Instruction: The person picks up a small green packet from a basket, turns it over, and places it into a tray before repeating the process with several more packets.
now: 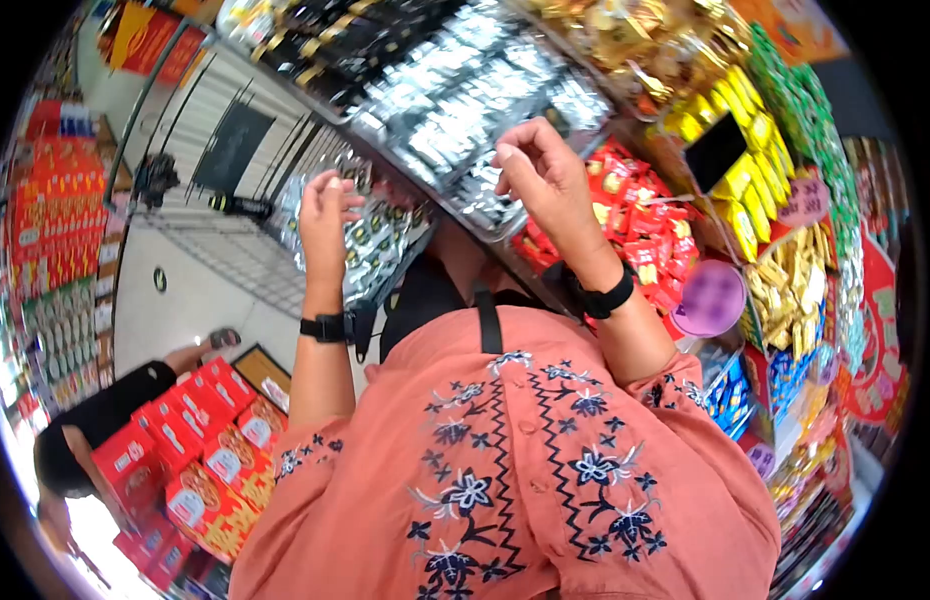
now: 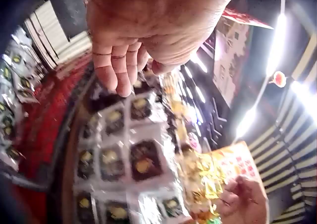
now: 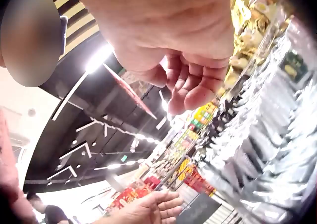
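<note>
My left hand (image 1: pixel 328 225) is raised in front of the shirt, its fingers loosely bent and holding nothing. Below it in the head view lie silver packs (image 1: pixel 370 225) with dark and yellow prints, in a shopping cart (image 1: pixel 235 255). Over the near edge of a display bin, my right hand (image 1: pixel 555 190) hovers with fingers loosely curled and nothing in them. Rows of shiny silver packets (image 1: pixel 475 100) fill that bin. The left wrist view shows clear-wrapped packs (image 2: pixel 114 159) with dark contents beneath the left fingers. Silver packets (image 3: pixel 267 149) appear beside the right hand.
Red-wrapped sweets (image 1: pixel 645 215) lie right of the bin, with yellow packets (image 1: pixel 755 180) and a black rectangular panel (image 1: pixel 716 153) beyond. Gold-wrapped pieces (image 1: pixel 645 40) fill the far right bin. Red boxes (image 1: pixel 200 440) are stacked at lower left, near another person (image 1: pixel 105 410).
</note>
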`<state>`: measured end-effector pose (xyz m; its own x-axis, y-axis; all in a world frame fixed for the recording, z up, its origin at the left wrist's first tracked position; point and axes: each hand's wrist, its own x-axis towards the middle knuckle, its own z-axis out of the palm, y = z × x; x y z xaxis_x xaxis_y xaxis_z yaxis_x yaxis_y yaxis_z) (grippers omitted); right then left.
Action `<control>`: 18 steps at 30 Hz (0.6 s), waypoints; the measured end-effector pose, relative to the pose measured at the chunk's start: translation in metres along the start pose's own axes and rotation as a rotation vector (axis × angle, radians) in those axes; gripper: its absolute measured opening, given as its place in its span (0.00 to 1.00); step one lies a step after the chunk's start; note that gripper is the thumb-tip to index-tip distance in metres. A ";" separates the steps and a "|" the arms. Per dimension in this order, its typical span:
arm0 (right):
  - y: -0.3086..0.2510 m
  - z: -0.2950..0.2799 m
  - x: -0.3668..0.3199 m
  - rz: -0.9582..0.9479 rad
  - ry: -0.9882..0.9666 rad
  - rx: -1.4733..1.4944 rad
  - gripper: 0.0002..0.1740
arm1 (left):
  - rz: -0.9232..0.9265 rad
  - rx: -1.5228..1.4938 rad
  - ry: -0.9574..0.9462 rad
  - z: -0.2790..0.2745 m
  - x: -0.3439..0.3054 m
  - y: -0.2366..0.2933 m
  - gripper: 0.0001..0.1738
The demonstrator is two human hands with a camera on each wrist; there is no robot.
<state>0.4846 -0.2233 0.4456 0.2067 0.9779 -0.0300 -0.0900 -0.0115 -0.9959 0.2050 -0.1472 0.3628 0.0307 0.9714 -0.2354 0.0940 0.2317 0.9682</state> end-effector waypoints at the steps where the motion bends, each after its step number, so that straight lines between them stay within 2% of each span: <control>1: 0.006 0.012 0.001 0.025 -0.084 0.006 0.06 | -0.039 0.002 0.074 -0.022 0.006 -0.016 0.21; 4: 0.029 0.042 0.007 0.145 -0.363 -0.151 0.08 | -0.146 0.032 0.200 -0.081 0.024 -0.070 0.21; 5: 0.041 0.051 0.010 0.103 -0.460 -0.260 0.08 | -0.143 0.021 0.245 -0.096 0.030 -0.091 0.22; 9: 0.078 0.088 0.015 0.186 -0.612 -0.335 0.10 | -0.276 0.178 0.280 -0.130 0.047 -0.158 0.21; 11: 0.101 0.100 0.014 0.181 -0.662 -0.371 0.10 | -0.343 0.320 0.249 -0.140 0.054 -0.190 0.20; 13: 0.119 0.109 0.014 0.157 -0.692 -0.436 0.10 | -0.300 0.647 0.102 -0.163 0.068 -0.258 0.21; 14: 0.133 0.112 0.012 0.121 -0.672 -0.410 0.10 | -0.331 0.601 0.115 -0.157 0.063 -0.263 0.22; 15: 0.135 0.115 0.011 0.237 -0.669 -0.391 0.10 | -0.240 0.748 0.077 -0.154 0.059 -0.267 0.21; 17: 0.136 0.118 0.012 0.463 -0.651 -0.353 0.09 | -0.408 0.543 0.032 -0.151 0.061 -0.295 0.22; 18: 0.152 0.117 0.009 0.392 -0.632 -0.323 0.08 | -0.413 0.600 0.003 -0.150 0.064 -0.311 0.24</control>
<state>0.3590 -0.1924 0.3037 -0.3799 0.8221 -0.4241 0.2640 -0.3430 -0.9015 0.0281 -0.1491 0.0589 -0.1278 0.8111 -0.5707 0.6266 0.5121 0.5875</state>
